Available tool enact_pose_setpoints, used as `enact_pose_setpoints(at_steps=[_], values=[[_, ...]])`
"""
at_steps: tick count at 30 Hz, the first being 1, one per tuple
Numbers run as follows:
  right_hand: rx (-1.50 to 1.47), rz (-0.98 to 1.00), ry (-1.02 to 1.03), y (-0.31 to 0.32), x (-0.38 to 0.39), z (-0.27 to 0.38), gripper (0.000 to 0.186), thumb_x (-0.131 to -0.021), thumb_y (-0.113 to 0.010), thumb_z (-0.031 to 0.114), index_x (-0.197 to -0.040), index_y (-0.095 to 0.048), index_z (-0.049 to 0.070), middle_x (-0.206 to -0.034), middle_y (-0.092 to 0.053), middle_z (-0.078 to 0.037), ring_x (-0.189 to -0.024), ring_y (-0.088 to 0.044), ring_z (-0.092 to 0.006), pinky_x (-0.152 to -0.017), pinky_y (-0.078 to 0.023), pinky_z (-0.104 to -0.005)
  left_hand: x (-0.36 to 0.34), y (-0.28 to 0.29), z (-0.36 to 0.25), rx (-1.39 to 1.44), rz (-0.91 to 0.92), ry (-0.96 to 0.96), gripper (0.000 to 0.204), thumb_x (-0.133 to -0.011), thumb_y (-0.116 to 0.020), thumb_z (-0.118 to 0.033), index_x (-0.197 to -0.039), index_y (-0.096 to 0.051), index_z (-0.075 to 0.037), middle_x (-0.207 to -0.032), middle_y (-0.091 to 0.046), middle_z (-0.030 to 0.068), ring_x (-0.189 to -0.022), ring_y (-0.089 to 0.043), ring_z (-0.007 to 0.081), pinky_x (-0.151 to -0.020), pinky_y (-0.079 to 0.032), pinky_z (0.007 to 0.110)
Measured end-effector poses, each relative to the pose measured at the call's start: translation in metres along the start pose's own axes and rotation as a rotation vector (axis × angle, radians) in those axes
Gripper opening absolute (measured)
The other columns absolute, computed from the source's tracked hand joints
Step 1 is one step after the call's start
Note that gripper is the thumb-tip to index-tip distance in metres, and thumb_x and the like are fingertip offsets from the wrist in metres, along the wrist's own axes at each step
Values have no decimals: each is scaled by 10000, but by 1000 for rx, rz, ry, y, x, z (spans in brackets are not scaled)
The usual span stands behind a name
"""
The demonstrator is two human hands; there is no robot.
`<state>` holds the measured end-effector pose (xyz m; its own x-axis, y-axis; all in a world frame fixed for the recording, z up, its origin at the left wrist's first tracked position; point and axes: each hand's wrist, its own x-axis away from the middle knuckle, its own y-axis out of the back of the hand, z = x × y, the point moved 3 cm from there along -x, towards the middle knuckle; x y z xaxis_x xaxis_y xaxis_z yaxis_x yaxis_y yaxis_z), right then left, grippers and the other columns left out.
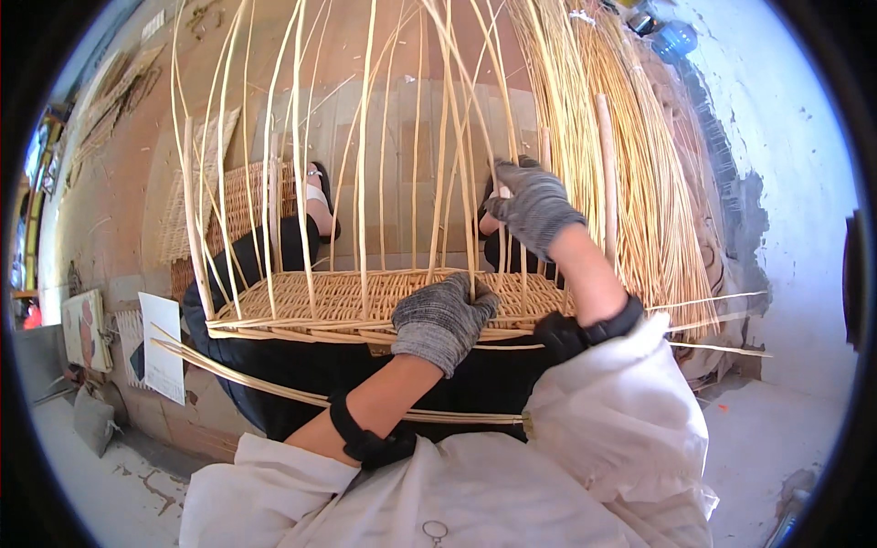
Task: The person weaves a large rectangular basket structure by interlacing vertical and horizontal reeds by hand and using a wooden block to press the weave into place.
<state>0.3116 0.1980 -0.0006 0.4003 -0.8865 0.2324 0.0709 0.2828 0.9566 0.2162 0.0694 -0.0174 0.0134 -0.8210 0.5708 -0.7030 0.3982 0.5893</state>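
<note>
A rectangular wicker basket base (pixel 356 290) lies across my lap, with tall, pale willow rods (pixel 364 183) standing up around its edge. My left hand (pixel 438 320), in a grey knit glove, rests on the near edge and is closed around the foot of one rod. Higher up and to the right, my gloved right hand (pixel 534 208) has its fingers closed on a willow rod that leans up toward the far left. Thicker posts, such as the right one (pixel 607 173), rise at the base's corners.
A large bundle of loose willow rods (pixel 658 201) lies at the right beside the wall. More rods (pixel 274 391) stretch across my lap. Woven panels (pixel 247 192) lie at the left, near a white sheet (pixel 163 347). My feet (pixel 320 201) show beyond the base.
</note>
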Motion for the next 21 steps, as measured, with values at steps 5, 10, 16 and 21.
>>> enact_pose_setpoints(at_steps=[5,10,16,21], values=[[-582,-96,-128,-44,-28,-5,634,-719,-634,214,-1276,-351,108,-1194,-479,-147,-1016,-514,-265,-932,-384,-338,2,-5,6,-11,-4,5,381,-746,-560,-468,-899,-620,-124,-834,-631,108,-815,-596,265,-750,-444,366],[-1689,-650,205,60,19,-12,352,-811,-550,121,-1135,-468,10,-877,-561,-94,-724,-559,-153,-701,-511,-309,2,-4,10,-18,-73,-45,370,-739,-576,-465,-882,-626,-128,-812,-633,99,-785,-596,258,-739,-446,359],[-1593,-727,-205,-23,187,-105,183,-870,-491,204,-855,-507,22,-649,-507,-62,-516,-475,-158,-482,-413,-294,-1,13,5,-57,-16,0,345,-761,-602,-382,-925,-616,-79,-845,-629,126,-799,-597,257,-728,-446,349],[-1447,-847,-333,-14,194,-102,172,-885,-469,188,-809,-498,36,-599,-509,-44,-539,-501,-143,-508,-422,-257,48,60,-54,-173,-733,-1088,325,-823,-521,-251,-1103,-549,-88,-1121,-550,109,-1036,-518,258,-891,-377,357]])
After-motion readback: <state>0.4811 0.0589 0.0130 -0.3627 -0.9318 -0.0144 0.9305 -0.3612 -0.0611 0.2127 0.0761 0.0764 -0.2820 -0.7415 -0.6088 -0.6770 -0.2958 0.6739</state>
